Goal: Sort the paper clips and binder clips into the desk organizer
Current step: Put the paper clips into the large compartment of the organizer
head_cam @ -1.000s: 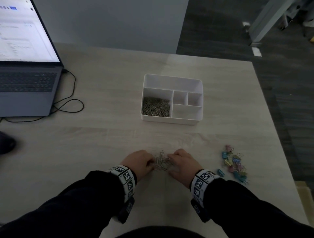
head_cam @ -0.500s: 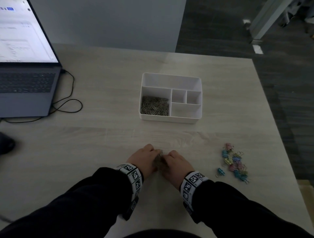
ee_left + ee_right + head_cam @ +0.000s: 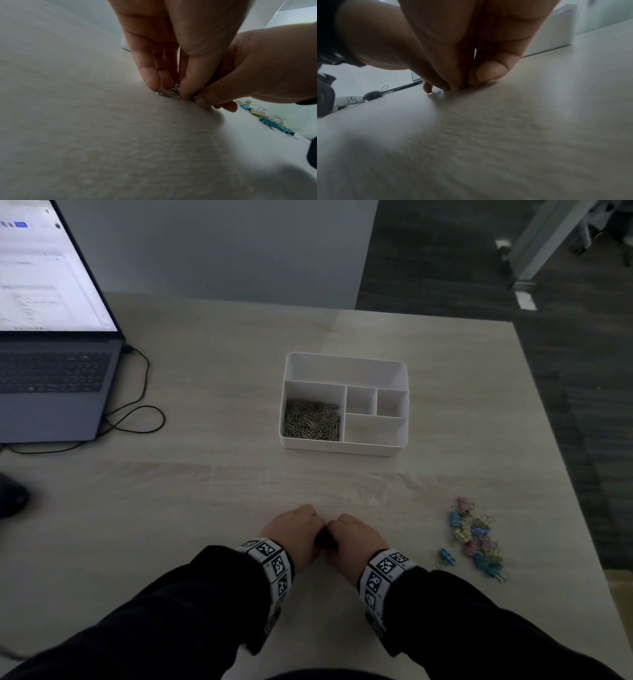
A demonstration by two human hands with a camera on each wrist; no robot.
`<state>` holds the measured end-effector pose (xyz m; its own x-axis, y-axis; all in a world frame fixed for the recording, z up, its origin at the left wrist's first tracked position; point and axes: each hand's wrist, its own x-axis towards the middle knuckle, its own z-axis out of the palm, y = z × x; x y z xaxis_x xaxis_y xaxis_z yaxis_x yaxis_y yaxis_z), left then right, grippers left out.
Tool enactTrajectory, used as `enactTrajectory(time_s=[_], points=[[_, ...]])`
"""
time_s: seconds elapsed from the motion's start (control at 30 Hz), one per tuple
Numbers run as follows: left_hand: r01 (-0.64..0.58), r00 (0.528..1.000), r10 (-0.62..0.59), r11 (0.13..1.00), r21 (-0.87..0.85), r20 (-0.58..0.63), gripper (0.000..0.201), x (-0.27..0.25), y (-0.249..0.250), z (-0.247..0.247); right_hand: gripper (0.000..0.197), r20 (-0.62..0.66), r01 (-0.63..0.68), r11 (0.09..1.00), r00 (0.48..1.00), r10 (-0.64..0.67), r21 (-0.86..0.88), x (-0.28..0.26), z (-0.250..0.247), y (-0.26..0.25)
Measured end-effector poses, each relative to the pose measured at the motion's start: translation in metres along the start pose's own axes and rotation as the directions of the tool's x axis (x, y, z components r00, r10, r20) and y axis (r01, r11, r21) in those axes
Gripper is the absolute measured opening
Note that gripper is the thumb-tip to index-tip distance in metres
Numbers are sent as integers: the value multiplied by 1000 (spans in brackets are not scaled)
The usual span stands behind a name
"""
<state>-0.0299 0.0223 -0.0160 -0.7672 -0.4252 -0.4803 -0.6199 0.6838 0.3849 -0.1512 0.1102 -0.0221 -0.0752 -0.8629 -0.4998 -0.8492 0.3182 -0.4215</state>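
Observation:
Both hands sit knuckle to knuckle on the desk near its front edge. My left hand [image 3: 301, 525] and right hand [image 3: 349, 530] are curled over a small heap of silver paper clips [image 3: 174, 88], which the head view hides. In the left wrist view my left fingers and thumb pinch the heap against the desk. The right thumb [image 3: 491, 71] presses clips [image 3: 467, 85] against the right fingers. The white desk organizer [image 3: 346, 364] stands farther back; its front left compartment holds a pile of paper clips [image 3: 311, 421]. Coloured binder clips [image 3: 476, 539] lie to the right of my hands.
An open laptop [image 3: 51, 378] stands at the back left with a black cable [image 3: 137, 419] looping beside it. A dark object [image 3: 12, 498] lies at the left edge. The desk's right edge [image 3: 561, 460] runs just past the binder clips.
My hands have drawn together over the loose paper clips and moved slightly toward me. The clips that showed between my hands are now covered by them.

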Motion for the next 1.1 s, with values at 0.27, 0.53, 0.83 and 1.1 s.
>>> enactTrajectory(time_s=[0.27, 0.53, 0.83, 1.1], points=[[5, 1000, -6, 994, -106, -11, 26, 11, -3, -8, 24, 16, -35, 999, 999, 34, 8, 13, -17, 5], [53, 986, -110, 918, -393, -124, 23, 17, -17, -28, 19, -34, 31, 996, 999, -28, 85, 25, -36, 8], [-6, 903, -318, 662, -749, -289, 28, 50, -33, -103, 7, -310, 74, 967, 951, 5, 243, 74, -120, -12], [16, 861, -399, 640, -768, -314, 17, 71, -47, -130, 19, -304, 10, 964, 950, 74, 265, 111, -146, -11]])
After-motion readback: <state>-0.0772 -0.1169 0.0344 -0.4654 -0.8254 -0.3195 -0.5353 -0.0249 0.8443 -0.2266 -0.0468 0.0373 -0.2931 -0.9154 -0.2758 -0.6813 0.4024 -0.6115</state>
